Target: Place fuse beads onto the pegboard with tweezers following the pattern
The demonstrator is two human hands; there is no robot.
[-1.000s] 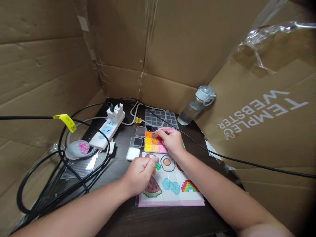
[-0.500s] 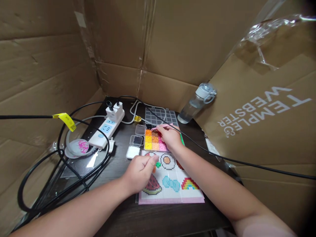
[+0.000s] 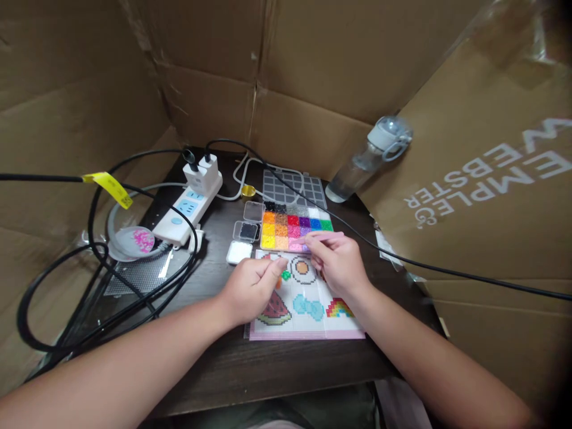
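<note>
Pink tweezers (image 3: 329,236) are pinched in my right hand (image 3: 342,265). Their tips point left, over the pink compartments at the near edge of the bead box (image 3: 292,229), which holds small beads sorted by colour. My left hand (image 3: 250,290) is closed with the thumb on top, over the left side of a pattern sheet (image 3: 308,326); whatever its fingers hold is hidden. The sheet shows a watermelon slice, a blue bow, a rainbow and a fried egg, and my hands cover parts of it.
Left of the box stand small clear cases, one with white beads (image 3: 239,252) and one with black beads (image 3: 248,231). A power strip (image 3: 183,217), looped black cable (image 3: 93,238) and a dish of pink beads (image 3: 143,241) lie further left. A water bottle (image 3: 361,164) leans against cardboard walls.
My right hand has moved right and nearer, taking the tweezers from the dark and orange compartments to the pink ones. My left hand stays closed over the sheet. The view has shifted slightly.
</note>
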